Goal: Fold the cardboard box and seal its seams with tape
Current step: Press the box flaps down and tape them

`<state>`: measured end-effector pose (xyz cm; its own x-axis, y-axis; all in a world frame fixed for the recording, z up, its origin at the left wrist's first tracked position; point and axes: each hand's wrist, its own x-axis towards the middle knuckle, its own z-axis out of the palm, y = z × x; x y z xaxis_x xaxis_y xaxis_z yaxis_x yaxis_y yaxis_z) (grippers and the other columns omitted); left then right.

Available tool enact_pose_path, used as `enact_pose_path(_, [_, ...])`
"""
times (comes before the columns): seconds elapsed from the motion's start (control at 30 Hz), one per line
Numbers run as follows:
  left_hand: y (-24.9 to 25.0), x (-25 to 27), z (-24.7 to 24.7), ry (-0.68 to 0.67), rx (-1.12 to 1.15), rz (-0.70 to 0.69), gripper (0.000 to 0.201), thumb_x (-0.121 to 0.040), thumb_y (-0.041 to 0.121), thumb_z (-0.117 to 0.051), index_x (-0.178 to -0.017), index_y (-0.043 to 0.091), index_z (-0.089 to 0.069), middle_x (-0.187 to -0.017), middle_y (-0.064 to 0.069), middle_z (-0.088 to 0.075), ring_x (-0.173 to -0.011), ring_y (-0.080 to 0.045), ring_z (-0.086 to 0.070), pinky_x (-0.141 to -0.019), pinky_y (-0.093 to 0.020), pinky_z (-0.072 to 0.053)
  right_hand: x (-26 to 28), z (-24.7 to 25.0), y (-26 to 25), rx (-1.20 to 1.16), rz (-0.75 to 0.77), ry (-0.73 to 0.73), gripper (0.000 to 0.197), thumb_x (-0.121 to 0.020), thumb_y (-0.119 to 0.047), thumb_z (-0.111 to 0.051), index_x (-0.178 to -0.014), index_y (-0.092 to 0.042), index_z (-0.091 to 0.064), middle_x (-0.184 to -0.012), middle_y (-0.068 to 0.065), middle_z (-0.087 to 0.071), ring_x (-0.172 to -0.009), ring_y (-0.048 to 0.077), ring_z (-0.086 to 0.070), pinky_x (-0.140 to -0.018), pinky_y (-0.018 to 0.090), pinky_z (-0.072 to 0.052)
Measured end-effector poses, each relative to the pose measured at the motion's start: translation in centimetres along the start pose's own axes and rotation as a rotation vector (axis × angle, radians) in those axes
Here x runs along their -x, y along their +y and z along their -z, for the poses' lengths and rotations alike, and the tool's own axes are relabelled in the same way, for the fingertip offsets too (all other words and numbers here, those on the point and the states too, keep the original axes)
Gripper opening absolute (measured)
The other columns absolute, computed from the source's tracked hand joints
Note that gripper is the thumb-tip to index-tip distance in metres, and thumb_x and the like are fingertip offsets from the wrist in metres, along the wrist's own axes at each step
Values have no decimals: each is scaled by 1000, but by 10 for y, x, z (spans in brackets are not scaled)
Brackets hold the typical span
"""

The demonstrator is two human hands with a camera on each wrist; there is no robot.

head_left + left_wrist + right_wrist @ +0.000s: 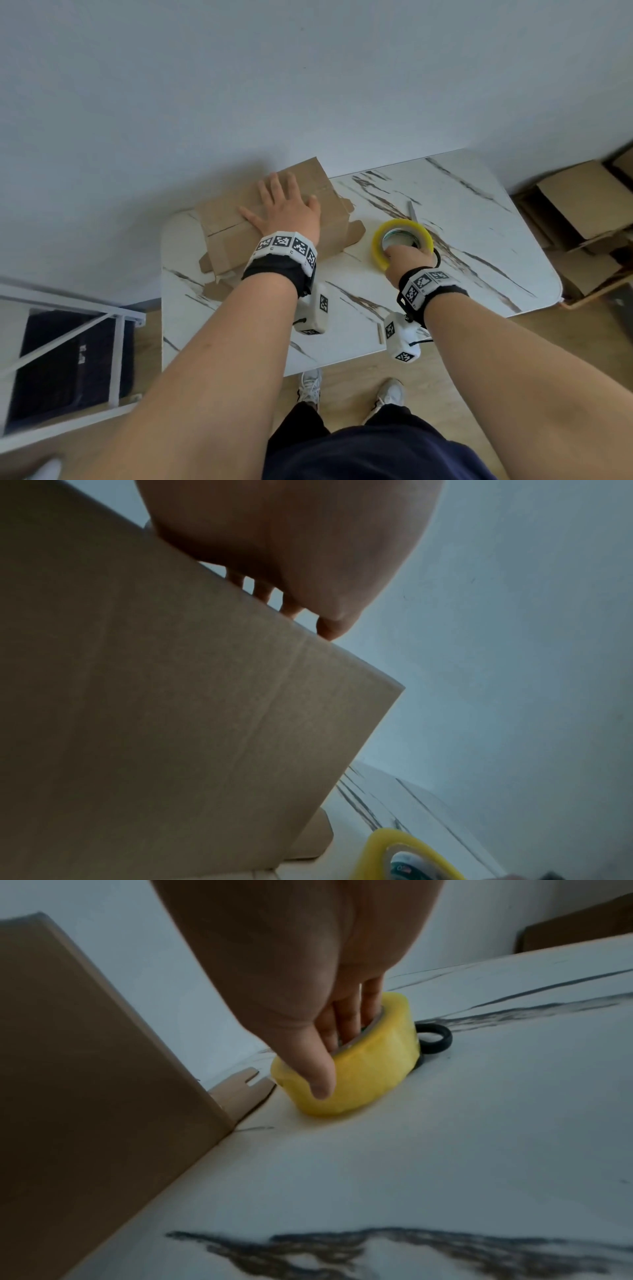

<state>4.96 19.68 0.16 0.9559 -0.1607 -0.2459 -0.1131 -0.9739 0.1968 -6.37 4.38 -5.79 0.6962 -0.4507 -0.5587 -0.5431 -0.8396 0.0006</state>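
The right hand (308,993) grips the tape (356,1069): the fingers (346,1020) reach down into the roll's core while the thumb (316,1069) presses against its yellow outer wall, so the roll is pinched between them; the tape sits on the table (462,219), tilted a little in the right wrist view, with one edge off the surface; just behind it lies a black ring handle (435,1039), touching or nearly touching the roll, and a thin grey blade (412,212) pokes out beyond the roll in the head view.

The left hand (284,209) lies flat on top of the box (233,219), fingers straight and spread, palm pressing down, clasping nothing; from the left wrist view the fingertips (329,628) rest along the top edge of the cardboard; the box stands on the left part of the table, against the wall (308,85), its top flaps closed with a seam showing beside the hand; loose lower flaps (352,229) splay out onto the table toward the tape, near it but apart.

More cardboard (579,202) is stacked on the floor to the right of the table.
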Motion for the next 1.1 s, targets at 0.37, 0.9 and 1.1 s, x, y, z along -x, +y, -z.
enact_pose_path(0.37, [8, 5, 14, 194, 174, -198, 32, -96, 23, -44, -127, 19, -52, -140, -2, -43, -136, -24, -29, -111, -42, -26, 17, 51, 6, -578, -38, 86, 30, -90, 1, -41, -106, -17, -58, -96, 16, -58, -83, 27, -49, -59, 25, -35])
enact_pose_path(0.9, [68, 25, 59, -186, 499, -510, 52, -97, 22, -49, -147, 19, -35, -154, 0, -32, -141, -16, -31, -113, -27, -24, 63, 110, 12, -1039, 155, 244, 46, -82, 2, -50, -123, -13, -63, -111, 8, -68, -105, 26, -62, -90, 36, -49])
enact_pose_path(1.1, [68, 26, 52, 54, 395, -622, 39, -94, 16, -55, -132, 19, -57, -139, -2, -52, -127, -18, -49, -106, -31, -39, 66, 115, 10, -1005, 176, 274, 37, -87, -1, -50, -119, -11, -64, -109, 11, -68, -103, 27, -62, -80, 29, -46])
